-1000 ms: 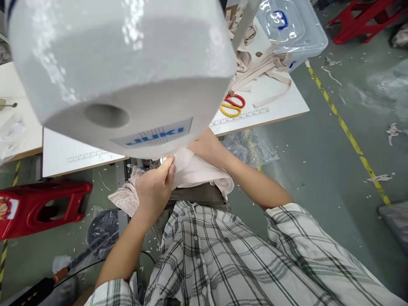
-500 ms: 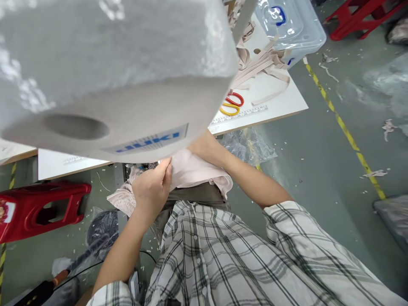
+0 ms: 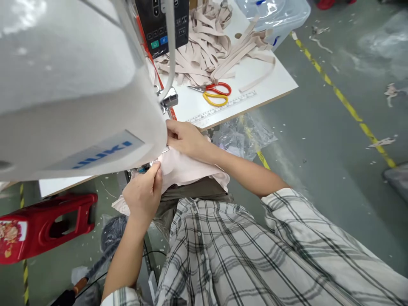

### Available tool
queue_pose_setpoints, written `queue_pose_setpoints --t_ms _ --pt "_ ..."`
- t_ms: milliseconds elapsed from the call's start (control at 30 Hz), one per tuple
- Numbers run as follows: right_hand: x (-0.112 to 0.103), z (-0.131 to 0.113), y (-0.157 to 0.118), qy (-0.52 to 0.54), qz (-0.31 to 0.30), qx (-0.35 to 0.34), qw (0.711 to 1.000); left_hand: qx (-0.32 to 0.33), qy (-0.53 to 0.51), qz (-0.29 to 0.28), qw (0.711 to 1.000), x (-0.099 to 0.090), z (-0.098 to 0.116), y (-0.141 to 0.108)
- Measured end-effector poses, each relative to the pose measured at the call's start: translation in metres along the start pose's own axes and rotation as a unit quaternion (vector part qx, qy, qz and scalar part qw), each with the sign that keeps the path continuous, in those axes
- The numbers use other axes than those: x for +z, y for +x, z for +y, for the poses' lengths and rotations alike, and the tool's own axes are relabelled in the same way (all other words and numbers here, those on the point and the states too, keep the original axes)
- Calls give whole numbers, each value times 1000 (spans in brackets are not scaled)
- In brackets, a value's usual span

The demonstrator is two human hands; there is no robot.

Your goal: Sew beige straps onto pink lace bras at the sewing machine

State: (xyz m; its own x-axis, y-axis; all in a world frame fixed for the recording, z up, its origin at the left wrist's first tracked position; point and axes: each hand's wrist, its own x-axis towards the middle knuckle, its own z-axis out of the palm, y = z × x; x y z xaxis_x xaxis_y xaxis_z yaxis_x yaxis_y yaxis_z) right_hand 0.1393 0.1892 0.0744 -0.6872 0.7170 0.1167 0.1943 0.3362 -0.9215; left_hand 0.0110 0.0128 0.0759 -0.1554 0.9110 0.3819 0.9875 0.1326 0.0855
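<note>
Pale pink fabric (image 3: pixel 188 168) lies across my lap and runs up under the white sewing machine head (image 3: pixel 95 123). My left hand (image 3: pixel 143 191) is closed in a pinch on the fabric's edge, just below the machine. My right hand (image 3: pixel 188 138) rests on the fabric's upper part beside the machine's needle area, fingers bent and pressed together; its fingertips are partly hidden by the machine head. The needle itself is not visible.
Red- and yellow-handled scissors (image 3: pixel 218 94) and a ruler marking (image 3: pixel 223 106) are on the white table (image 3: pixel 277 85). Beige strips (image 3: pixel 204 51) pile near a control panel (image 3: pixel 164 27) and clear bin (image 3: pixel 280 17). A red stool (image 3: pixel 47 225) stands left.
The view has shifted, so the machine head sits further left and the control panel and strips show. My right hand, formerly mostly hidden behind the machine, is now visible on the fabric.
</note>
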Motion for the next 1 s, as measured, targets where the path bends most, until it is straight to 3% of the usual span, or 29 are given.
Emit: queue_pose_setpoints --t_ms 367,1000 --pt "1 2 -1 15 4 -20 1000 -28 -55 6 998 -1 -1 0" --pt "-11 6 -5 26 21 -6 999 2 -68 -6 998 0 8 8"
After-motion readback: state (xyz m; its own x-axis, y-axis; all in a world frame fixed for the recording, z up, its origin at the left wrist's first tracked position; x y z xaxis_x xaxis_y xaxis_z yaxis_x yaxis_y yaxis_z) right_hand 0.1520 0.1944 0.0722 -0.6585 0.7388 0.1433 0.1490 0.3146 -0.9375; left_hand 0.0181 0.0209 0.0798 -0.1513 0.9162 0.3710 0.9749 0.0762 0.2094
